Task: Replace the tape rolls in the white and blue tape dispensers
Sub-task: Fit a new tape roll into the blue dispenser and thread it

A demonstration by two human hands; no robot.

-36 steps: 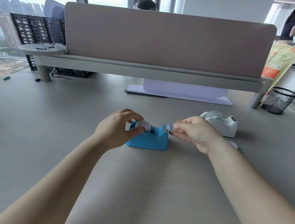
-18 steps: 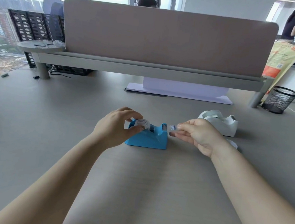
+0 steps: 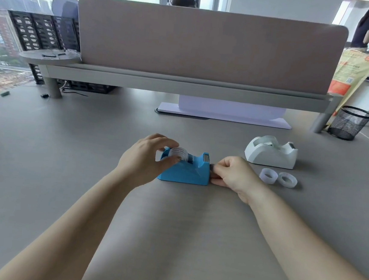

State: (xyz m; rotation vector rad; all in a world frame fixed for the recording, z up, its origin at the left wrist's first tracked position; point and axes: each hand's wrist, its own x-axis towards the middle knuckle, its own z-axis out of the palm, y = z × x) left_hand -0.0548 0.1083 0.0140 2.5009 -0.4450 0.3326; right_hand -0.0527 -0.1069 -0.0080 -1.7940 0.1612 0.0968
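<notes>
Grey surface (image 3: pixel 42 172) carries our blue dispenser (image 3: pixel 185 173). Left hand (image 3: pixel 146 158) fingers grip the tape roll (image 3: pixel 179 154) seated in it; right hand (image 3: pixel 234 175) pinches closed just beyond its cutter, presumably on the tape end. We should pull taut, tear downward.

Left hand (image 3: pixel 146 158) fingers curled in a pinch; right hand (image 3: pixel 234 175) fingers pinched together.

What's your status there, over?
Left hand on the tape roll in blue dispenser. Right hand pinched at its cutter end. White dispenser untouched. Nothing in the way.
</notes>
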